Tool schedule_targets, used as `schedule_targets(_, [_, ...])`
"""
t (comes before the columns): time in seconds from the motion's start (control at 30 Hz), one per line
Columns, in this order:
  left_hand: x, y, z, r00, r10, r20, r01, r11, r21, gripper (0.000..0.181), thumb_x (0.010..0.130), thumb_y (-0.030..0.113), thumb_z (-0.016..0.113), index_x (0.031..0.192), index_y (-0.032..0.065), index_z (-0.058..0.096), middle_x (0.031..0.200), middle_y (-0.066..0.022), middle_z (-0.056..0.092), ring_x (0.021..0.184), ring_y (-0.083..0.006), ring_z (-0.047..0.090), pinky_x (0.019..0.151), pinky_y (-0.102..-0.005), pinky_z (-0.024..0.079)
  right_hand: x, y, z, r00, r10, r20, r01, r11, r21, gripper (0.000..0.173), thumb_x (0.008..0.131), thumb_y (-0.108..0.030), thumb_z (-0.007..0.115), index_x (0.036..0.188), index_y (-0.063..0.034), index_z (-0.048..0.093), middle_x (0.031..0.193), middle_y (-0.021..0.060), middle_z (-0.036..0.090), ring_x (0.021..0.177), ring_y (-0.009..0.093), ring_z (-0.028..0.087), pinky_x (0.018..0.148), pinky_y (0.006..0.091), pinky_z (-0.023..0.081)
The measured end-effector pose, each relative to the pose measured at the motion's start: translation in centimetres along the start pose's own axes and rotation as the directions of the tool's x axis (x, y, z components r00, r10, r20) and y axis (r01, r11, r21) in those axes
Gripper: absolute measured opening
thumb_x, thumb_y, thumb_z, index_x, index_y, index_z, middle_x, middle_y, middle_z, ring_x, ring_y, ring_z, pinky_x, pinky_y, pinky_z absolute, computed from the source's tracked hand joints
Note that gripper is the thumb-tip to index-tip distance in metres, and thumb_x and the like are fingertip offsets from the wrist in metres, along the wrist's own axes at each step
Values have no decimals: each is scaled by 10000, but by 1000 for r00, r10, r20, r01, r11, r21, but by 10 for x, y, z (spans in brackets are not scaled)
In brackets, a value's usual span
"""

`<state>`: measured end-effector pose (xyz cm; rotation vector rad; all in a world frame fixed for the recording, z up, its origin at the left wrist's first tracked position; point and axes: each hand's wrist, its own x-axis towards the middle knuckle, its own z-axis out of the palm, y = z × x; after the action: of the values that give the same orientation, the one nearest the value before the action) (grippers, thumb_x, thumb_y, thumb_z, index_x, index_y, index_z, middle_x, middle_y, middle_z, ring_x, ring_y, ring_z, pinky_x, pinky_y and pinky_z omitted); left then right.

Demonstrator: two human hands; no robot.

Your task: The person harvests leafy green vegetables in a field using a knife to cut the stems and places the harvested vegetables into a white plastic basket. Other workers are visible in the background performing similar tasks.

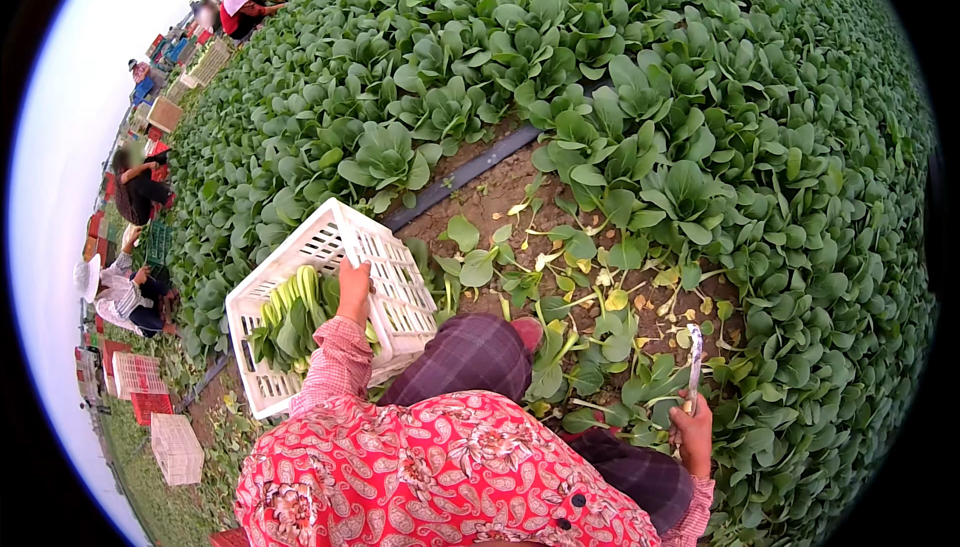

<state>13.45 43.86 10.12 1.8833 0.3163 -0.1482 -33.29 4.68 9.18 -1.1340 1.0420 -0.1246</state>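
Note:
My left hand point(353, 290) grips the near rim of a white slatted plastic crate point(401, 288), which is tilted beside my knee. Cut bok choy point(296, 314) with pale green stalks lies inside it, partly hidden by my sleeve. Off to the right, my right hand point(694, 431) is closed around the handle of a harvesting knife point(695, 355), its curved, pale blade pointing away from me. Under the blade, loose green and yellow leaves point(615, 299) are scattered over bare soil. Uncut bok choy plants point(686, 202) stand just beyond this patch.
A dark flat irrigation hose point(472, 172) crosses the soil ahead. Dense bok choy rows reach far ahead and right. On the left, several people crouch along the field edge, one in a white hat point(88, 277). White crates point(177, 448) and a red crate point(152, 406) stand there.

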Motion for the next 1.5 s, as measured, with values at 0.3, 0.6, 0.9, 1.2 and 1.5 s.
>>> schedule_targets(0.3, [52,53,190,976,87,198,-34,966,-258,181,795,34,518,949,57,426,698,-46,492,541,-150,490,438,-305,411,0,9,-7,990,40,-137,-31,998,62,350,769,-12,610,1091,-6,474,638,36,528,402,101,471,349,227,382])
schedule_targets(0.6, [72,79,273,935,108,338,-56,985,-161,325,817,140,579,1029,41,354,850,-92,499,658,-175,536,477,-314,424,-30,32,-6,949,82,-305,-48,992,118,314,796,-91,634,1075,-15,510,634,25,521,435,106,480,373,250,387])
schedule_targets(0.9, [-21,99,224,487,713,504,-860,491,137,618,817,133,607,1348,-19,331,1379,-187,354,1272,-247,351,1046,-339,280,-87,66,8,970,-110,-215,84,989,-123,296,900,-367,532,915,-71,541,662,-10,485,632,86,457,556,251,374])
schedule_targets(1.2, [-178,120,207,-526,189,829,-849,-52,-526,156,760,236,624,820,94,652,738,-108,645,688,-295,616,607,-386,489,-168,63,18,774,-435,-460,256,880,-400,273,874,-286,552,954,-27,516,756,119,557,690,230,554,652,341,446])
schedule_targets(1.5, [-271,69,267,-683,-181,707,-677,-207,-707,211,752,298,617,786,93,577,691,-103,612,664,-310,604,609,-417,479,-174,125,-11,604,-34,-796,497,797,344,211,909,-265,496,982,-67,498,678,27,517,469,88,479,412,237,408])
